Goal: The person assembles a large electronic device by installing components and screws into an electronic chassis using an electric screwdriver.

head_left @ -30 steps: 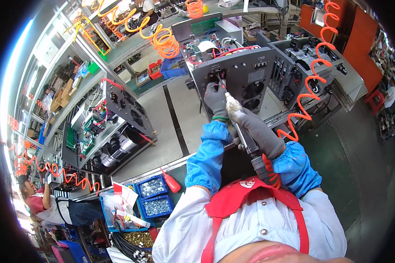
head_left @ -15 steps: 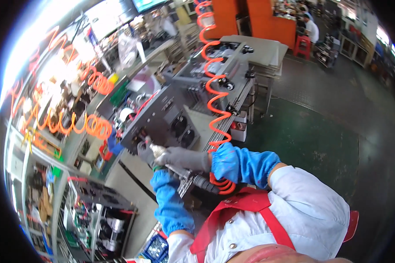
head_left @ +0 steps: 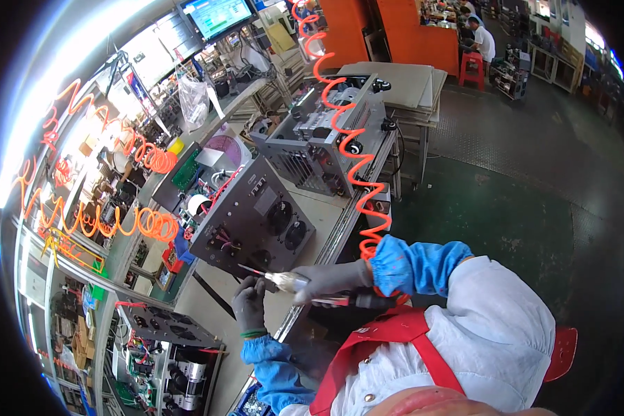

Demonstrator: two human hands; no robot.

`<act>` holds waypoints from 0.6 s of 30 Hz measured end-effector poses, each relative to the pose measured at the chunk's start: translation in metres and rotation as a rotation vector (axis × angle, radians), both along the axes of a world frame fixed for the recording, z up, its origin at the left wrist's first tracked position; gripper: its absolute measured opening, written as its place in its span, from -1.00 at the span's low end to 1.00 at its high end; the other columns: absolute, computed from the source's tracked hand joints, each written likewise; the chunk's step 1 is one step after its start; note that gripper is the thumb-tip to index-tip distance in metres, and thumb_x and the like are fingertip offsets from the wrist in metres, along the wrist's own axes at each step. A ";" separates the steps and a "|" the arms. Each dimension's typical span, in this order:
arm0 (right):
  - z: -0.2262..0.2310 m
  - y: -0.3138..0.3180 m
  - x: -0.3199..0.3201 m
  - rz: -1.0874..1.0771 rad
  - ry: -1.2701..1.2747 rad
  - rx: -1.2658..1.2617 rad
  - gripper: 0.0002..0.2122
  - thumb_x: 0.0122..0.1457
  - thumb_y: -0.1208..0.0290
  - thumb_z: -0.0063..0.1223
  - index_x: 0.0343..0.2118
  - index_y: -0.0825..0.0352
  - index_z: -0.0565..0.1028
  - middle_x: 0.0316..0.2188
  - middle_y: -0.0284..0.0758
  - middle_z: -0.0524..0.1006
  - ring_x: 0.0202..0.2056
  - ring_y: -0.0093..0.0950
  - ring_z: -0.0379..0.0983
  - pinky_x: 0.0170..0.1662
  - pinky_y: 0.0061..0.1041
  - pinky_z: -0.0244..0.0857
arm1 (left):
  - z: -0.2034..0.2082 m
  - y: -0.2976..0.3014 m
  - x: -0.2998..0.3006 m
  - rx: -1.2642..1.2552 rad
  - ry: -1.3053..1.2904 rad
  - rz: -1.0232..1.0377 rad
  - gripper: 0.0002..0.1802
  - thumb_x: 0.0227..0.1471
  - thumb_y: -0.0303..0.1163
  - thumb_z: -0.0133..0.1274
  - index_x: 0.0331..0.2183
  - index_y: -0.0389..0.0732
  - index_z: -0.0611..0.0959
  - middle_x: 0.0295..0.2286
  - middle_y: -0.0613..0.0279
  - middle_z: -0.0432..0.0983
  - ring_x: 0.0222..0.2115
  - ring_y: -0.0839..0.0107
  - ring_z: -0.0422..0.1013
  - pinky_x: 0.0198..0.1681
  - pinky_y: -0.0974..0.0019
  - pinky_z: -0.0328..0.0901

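In my gloved right hand [head_left: 336, 281] is a power screwdriver [head_left: 288, 280], its thin bit pointing left toward a grey metal panel. My gloved left hand [head_left: 249, 305] is just below the bit, fingertips pressed together; whatever they may pinch is too small to make out. Beyond both hands stands the panel [head_left: 260, 197] of an open-topped equipment case, with round fan openings, small holes and a few wires at a lower-left opening. Both hands are apart from the panel. Circuit boards and wiring [head_left: 197, 191] show behind it.
An orange coiled air hose [head_left: 357, 159] hangs down to my right forearm. A second grey case [head_left: 319, 139] stands farther along the bench. At lower left another unit [head_left: 166, 326] sits on a rack. Orange coils [head_left: 152, 225] hang over shelving. People sit far off.
Both hands and the screwdriver have drawn back from the panel's lower-left opening, toward me. The hands have come slightly apart, and the bit is now exposed. The view has shifted a little.
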State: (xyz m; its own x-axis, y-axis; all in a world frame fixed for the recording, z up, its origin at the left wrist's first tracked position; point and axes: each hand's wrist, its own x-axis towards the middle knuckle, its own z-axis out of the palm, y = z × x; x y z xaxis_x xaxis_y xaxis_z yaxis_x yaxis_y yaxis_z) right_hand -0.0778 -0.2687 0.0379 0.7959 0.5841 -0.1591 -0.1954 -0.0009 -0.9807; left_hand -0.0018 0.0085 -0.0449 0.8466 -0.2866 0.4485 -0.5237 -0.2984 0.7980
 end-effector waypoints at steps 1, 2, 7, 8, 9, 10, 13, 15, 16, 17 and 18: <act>-0.006 -0.007 -0.004 0.038 0.005 0.000 -0.56 -0.01 0.21 0.24 -0.14 0.38 0.40 -0.44 -0.34 0.46 -0.45 -0.54 0.40 -0.40 -0.51 0.32 | 0.013 -0.006 -0.012 0.131 -0.100 0.098 -0.77 0.15 -0.45 0.03 -0.23 -0.44 0.55 -0.39 0.19 0.50 -0.39 0.48 0.42 -0.28 0.49 0.35; -0.011 -0.011 -0.006 0.076 0.006 0.000 -0.58 -0.01 0.25 0.24 -0.15 0.37 0.40 -0.42 -0.36 0.45 -0.44 -0.56 0.39 -0.39 -0.52 0.31 | 0.022 -0.013 -0.020 0.260 -0.203 0.198 -0.78 0.18 -0.44 0.01 -0.24 -0.44 0.54 -0.40 0.21 0.51 -0.41 0.49 0.44 -0.27 0.51 0.36; -0.040 -0.013 -0.025 0.157 0.044 0.111 -0.59 0.02 0.30 0.23 -0.10 0.35 0.39 -0.36 -0.39 0.45 -0.37 -0.58 0.35 -0.30 -0.55 0.30 | 0.034 -0.029 -0.035 -0.724 0.745 0.317 -0.72 0.21 -0.20 0.04 -0.20 -0.21 0.56 -0.51 0.41 0.43 -0.64 0.73 0.28 -0.74 0.68 0.07; -0.044 -0.010 -0.027 0.142 0.032 0.075 -0.55 0.01 0.30 0.23 -0.06 0.35 0.37 -0.34 -0.38 0.45 -0.35 -0.58 0.36 -0.28 -0.55 0.31 | 0.032 -0.028 -0.033 -0.721 0.748 0.314 -0.72 0.21 -0.20 0.04 -0.20 -0.21 0.56 -0.51 0.41 0.43 -0.64 0.73 0.28 -0.74 0.68 0.07; -0.048 -0.010 -0.027 0.128 0.020 0.040 -0.52 0.01 0.30 0.24 -0.03 0.35 0.35 -0.32 -0.37 0.44 -0.34 -0.57 0.36 -0.27 -0.54 0.31 | 0.027 -0.025 -0.032 -0.732 0.752 0.221 -0.70 0.21 -0.19 0.03 -0.18 -0.23 0.56 -0.52 0.42 0.40 -0.65 0.72 0.25 -0.73 0.67 0.07; -0.052 -0.013 -0.025 0.128 0.024 0.043 -0.52 0.01 0.30 0.24 -0.03 0.35 0.35 -0.32 -0.37 0.44 -0.34 -0.57 0.36 -0.27 -0.54 0.31 | 0.023 -0.023 -0.030 -0.742 0.755 0.133 -0.68 0.21 -0.19 0.03 -0.16 -0.24 0.55 -0.54 0.43 0.37 -0.66 0.71 0.23 -0.73 0.65 0.06; -0.068 -0.006 -0.018 0.208 -0.010 0.171 -0.44 0.01 0.27 0.26 0.04 0.38 0.31 -0.25 -0.33 0.44 -0.24 -0.57 0.37 -0.20 -0.51 0.32 | 0.005 -0.011 -0.026 -0.793 0.766 0.095 -0.64 0.20 -0.21 0.03 -0.08 -0.26 0.54 -0.54 0.44 0.33 -0.66 0.70 0.19 -0.72 0.64 0.05; -0.041 -0.017 -0.023 0.144 -0.053 0.178 -0.44 0.01 0.24 0.27 0.02 0.40 0.31 -0.21 -0.32 0.44 -0.20 -0.56 0.39 -0.15 -0.50 0.33 | 0.009 -0.019 -0.027 -0.838 0.789 0.058 -0.58 0.22 -0.27 -0.02 0.04 -0.29 0.47 -0.49 0.43 0.33 -0.63 0.70 0.18 -0.69 0.65 0.05; -0.049 -0.020 -0.022 0.078 -0.070 0.131 -0.41 0.00 0.25 0.26 0.04 0.42 0.29 -0.34 -0.36 0.46 -0.36 -0.61 0.42 -0.31 -0.56 0.36 | 0.012 -0.023 -0.022 -0.911 0.863 -0.048 -0.59 0.22 -0.28 -0.02 0.03 -0.28 0.46 -0.48 0.44 0.34 -0.63 0.72 0.16 -0.69 0.66 0.04; -0.039 -0.026 -0.022 0.121 0.097 0.044 -0.39 -0.01 0.27 0.25 0.08 0.41 0.26 -0.52 -0.44 0.43 -0.57 -0.67 0.37 -0.51 -0.64 0.29 | 0.013 -0.023 -0.021 -0.937 0.896 -0.154 -0.63 0.23 -0.28 -0.03 0.00 -0.26 0.47 -0.48 0.45 0.34 -0.65 0.75 0.11 -0.71 0.68 0.00; -0.001 -0.025 -0.028 0.115 0.069 0.085 -0.36 -0.03 0.31 0.24 0.12 0.36 0.24 -0.66 -0.52 0.35 -0.70 -0.72 0.28 -0.64 -0.69 0.17 | 0.017 -0.028 -0.022 -0.944 0.896 -0.130 -0.67 0.24 -0.26 -0.04 -0.04 -0.24 0.48 -0.49 0.45 0.34 -0.66 0.79 0.08 -0.74 0.69 -0.04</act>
